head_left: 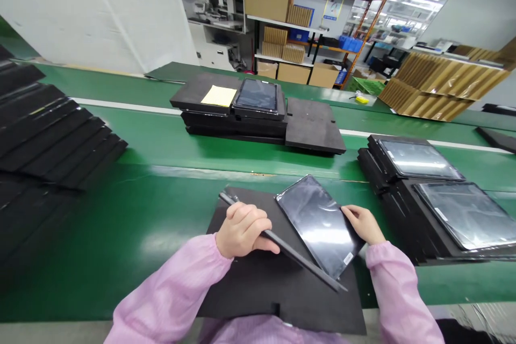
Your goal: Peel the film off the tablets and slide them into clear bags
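Observation:
My left hand (244, 230) is closed around a thin dark tablet-sized panel (304, 262), which is tilted up so that mostly its edge shows. To its right is a glossy tablet screen (318, 226) with a small white label near its lower corner. My right hand (363, 223) pinches that screen by its right edge, thumb and fingers together. Both pieces are over a black foam board (262, 290) at the front of the green bench. Whether the screen touches the board all along I cannot tell.
Stacked black foam trays (48, 134) stand at the left. More trays topped with glossy screens (471, 212) are at the right. Behind are a tray stack with a tablet screen (258, 95), a yellow paper (220, 95) and cardboard dividers (443, 86).

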Available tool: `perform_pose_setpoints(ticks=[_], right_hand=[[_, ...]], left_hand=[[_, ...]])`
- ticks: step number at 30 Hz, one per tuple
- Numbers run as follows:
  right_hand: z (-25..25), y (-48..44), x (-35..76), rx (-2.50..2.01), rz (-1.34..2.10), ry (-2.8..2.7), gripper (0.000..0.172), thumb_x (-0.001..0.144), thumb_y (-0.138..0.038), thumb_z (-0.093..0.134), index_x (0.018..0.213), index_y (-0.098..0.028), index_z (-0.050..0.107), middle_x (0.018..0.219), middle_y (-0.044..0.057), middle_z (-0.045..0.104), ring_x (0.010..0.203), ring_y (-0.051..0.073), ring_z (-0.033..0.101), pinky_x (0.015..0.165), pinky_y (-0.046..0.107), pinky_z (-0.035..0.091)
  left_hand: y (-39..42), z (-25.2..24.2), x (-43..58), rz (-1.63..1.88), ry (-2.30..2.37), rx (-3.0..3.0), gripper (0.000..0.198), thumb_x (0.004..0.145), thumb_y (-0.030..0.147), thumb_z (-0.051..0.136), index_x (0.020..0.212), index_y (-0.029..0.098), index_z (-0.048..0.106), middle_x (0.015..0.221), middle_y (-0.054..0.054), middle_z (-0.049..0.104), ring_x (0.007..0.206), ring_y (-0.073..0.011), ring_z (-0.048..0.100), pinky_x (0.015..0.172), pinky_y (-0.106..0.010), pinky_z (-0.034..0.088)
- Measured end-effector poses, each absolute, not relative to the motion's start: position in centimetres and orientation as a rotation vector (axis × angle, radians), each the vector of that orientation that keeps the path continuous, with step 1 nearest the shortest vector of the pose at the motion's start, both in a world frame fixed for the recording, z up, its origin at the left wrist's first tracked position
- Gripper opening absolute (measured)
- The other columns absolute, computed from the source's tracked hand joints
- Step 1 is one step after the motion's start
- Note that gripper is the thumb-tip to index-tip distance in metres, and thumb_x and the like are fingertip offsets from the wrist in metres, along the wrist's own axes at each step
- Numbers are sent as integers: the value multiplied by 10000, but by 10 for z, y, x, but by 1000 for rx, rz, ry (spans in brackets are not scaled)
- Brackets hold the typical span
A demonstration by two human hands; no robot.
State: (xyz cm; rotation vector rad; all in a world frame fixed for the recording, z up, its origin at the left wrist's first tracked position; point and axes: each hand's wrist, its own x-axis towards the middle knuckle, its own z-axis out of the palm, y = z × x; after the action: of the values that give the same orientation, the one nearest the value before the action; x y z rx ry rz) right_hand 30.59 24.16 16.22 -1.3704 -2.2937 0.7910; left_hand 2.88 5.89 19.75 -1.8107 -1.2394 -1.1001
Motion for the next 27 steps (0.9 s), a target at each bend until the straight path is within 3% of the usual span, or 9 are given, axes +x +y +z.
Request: perform_pose_setpoints(ticks=[4, 7, 10, 13, 15, 21, 27], right_hand=[[169, 224, 294, -1383, 554, -2242, 534, 767, -644, 480, 718, -183, 744, 873, 206, 754, 866, 399, 703, 851, 600, 529], [201, 181, 275, -1190, 489, -2287, 456, 855, -561, 497, 928, -198, 763, 1083, 146, 751, 1040, 335, 693, 947, 506, 540], [235, 121, 251, -724, 296, -2423, 395, 994, -450, 439, 1082, -186, 720, 1035, 93, 778, 926, 244, 752, 789, 343, 619], [250, 79, 228, -625, 55, -2455, 440, 1026, -416, 402, 1022, -114, 722, 890, 104, 788, 715, 235, 767, 559, 317, 606], [249, 68, 217, -659, 31, -2447, 437, 1042, -338, 369, 937, -109, 726, 786, 84, 775, 608, 219, 748, 484, 324, 572], [238, 70, 207, -652, 77, -2329, 303, 1018, -231, 452, 882, -140, 707, 789, 44, 779, 614, 184, 746, 527, 302, 548], [230, 64, 208, -705, 69, -2259, 191, 985, -206, 522, 898, -162, 686, 727, 5, 758, 514, 149, 679, 503, 307, 490]], left_hand=[[38, 195, 36, -1035, -1444, -1693, 473, 1000, 527, 320, 694, 240, 538, 581, 25, 635, 643, -144, 548, 713, -301, 361], [24, 193, 42, -1016, -1548, -1688, 484, 1003, 518, 321, 699, 241, 575, 602, 14, 648, 683, -156, 547, 741, -311, 358], [14, 195, 45, -1028, -1640, -1764, 477, 1014, 489, 316, 750, 254, 637, 651, 6, 673, 718, -165, 550, 770, -318, 352], [9, 201, 44, -1066, -1708, -1885, 400, 1025, 428, 352, 842, 263, 667, 739, 13, 713, 764, -160, 572, 781, -314, 355], [8, 205, 43, -1107, -1722, -1952, 336, 1027, 364, 379, 882, 257, 663, 789, 24, 729, 789, -151, 589, 781, -306, 363], [7, 209, 43, -1211, -1816, -1970, 212, 965, 229, 492, 867, 276, 674, 795, 69, 739, 766, -147, 629, 771, -332, 361], [11, 207, 51, -1325, -1853, -1874, 246, 940, 208, 520, 774, 302, 675, 664, 98, 691, 634, -129, 580, 719, -361, 314]])
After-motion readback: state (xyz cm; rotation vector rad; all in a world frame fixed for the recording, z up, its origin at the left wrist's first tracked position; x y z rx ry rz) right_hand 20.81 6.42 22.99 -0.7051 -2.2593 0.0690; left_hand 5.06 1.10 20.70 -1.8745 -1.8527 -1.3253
